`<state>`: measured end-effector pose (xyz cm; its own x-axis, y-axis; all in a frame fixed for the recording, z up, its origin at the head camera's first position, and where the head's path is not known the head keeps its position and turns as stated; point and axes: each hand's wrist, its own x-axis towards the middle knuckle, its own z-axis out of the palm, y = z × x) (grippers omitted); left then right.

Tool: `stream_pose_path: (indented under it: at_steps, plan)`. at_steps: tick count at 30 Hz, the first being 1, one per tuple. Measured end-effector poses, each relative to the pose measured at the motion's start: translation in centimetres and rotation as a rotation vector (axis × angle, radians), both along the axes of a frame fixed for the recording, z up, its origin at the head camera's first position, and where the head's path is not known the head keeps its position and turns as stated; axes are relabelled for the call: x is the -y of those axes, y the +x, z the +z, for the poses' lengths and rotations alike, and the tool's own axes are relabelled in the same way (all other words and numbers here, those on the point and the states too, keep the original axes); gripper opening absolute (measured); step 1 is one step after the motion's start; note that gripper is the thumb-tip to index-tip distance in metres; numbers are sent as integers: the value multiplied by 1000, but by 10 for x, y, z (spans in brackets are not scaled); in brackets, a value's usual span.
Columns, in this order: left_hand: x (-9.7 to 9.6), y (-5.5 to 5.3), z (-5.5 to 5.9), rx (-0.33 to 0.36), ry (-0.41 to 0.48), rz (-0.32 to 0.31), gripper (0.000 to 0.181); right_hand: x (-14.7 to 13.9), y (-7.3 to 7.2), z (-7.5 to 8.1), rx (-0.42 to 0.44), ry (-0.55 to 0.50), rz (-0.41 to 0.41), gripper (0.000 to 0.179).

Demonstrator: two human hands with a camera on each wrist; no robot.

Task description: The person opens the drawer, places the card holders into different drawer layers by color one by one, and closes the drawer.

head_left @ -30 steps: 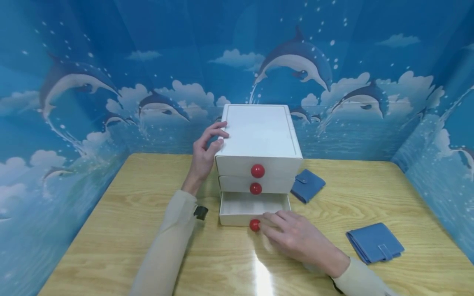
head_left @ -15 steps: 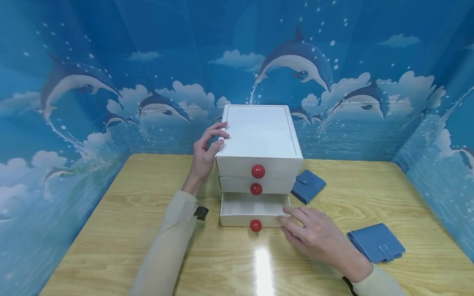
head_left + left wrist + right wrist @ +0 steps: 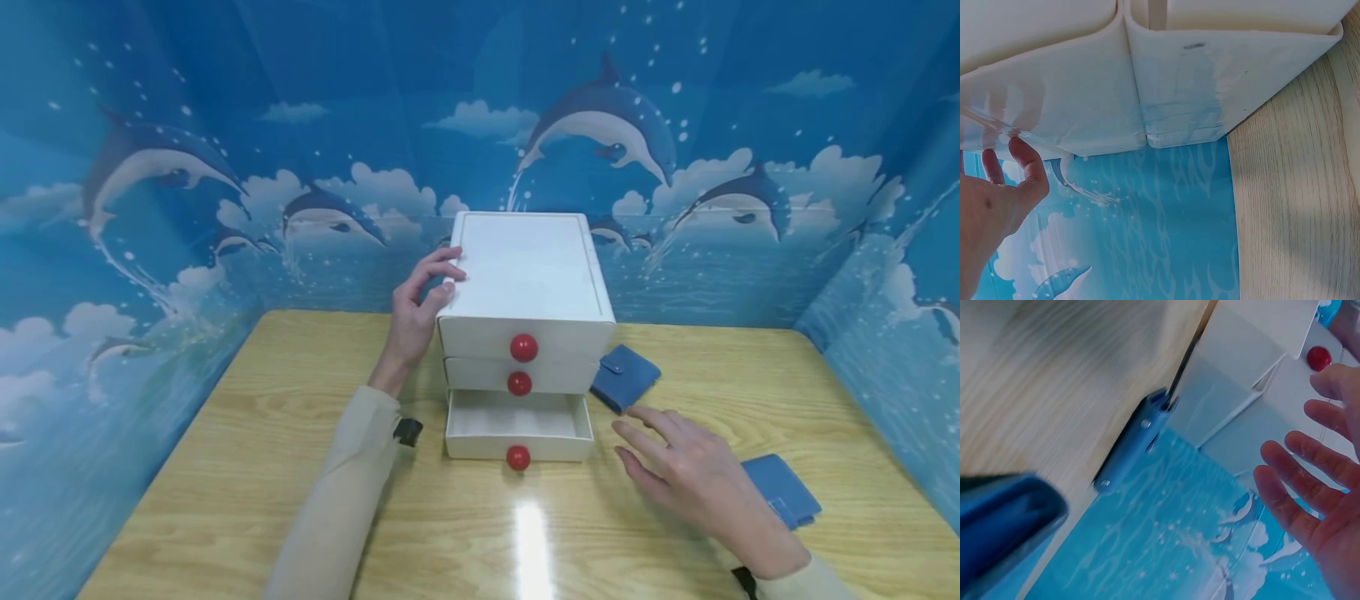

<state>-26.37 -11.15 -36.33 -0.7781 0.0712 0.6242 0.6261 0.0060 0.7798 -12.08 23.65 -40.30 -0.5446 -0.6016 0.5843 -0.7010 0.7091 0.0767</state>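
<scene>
A white three-drawer cabinet with red round knobs stands on the table, its bottom drawer pulled out and bare inside. My left hand rests on the cabinet's left side, fingertips over the top edge; the left wrist view shows its fingers against the white wall. In mid-air right of the drawer, my right hand holds nothing, fingers spread and slightly bent. One blue wallet lies beside the cabinet's right side. A second blue wallet is partly hidden behind the right hand.
The wood-grain table is bounded by a blue curtain printed with dolphins at the back and sides. In the right wrist view, one wallet is seen edge-on near the cabinet, the other close and blurred.
My right hand has let go of the bottom drawer's knob and moved right, away from the drawer, toward the nearer wallet. The left hand and cabinet have stayed in place.
</scene>
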Motion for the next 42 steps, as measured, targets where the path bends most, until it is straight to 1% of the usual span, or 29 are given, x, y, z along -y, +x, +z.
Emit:
stream_pose_path:
  at_steps: [6,9,11,13,16,18,20,25,27,30,33,36,39,42]
  plan:
    - [-1,0,1,2,-6,5,30,-16,-2,-2,-2,8,-84,61]
    - [-1,0,1,10,-9,10,31,-24,-3,-4,16,17,-122,65]
    - [-1,0,1,14,-13,13,31,-30,-2,-5,41,35,-162,68]
    - [-1,0,1,14,-15,13,30,-37,-1,-7,72,57,-211,64]
    - [-1,0,1,8,-17,11,29,-45,0,-7,128,102,-294,48]
    - [-1,0,1,5,-16,12,28,-51,1,-6,179,137,-354,48]
    - [-1,0,1,6,-18,14,28,-56,2,-4,242,174,-422,54]
    - [-1,0,1,12,-19,20,29,-67,3,-2,460,257,-578,66]
    - [-2,0,1,21,-23,24,29,-70,4,-3,533,283,-621,71]
    - [-2,0,2,32,-30,30,29,-75,5,-7,612,301,-672,77]
    - [-2,0,2,35,-31,29,28,-79,6,-11,679,283,-685,78]
    - [-1,1,2,40,-33,30,28,-81,4,-15,715,238,-665,75]
    - [-1,1,2,39,-33,31,28,-80,1,-19,695,203,-632,69]
    - [0,1,1,33,-34,33,28,-76,-3,-23,639,183,-594,63]
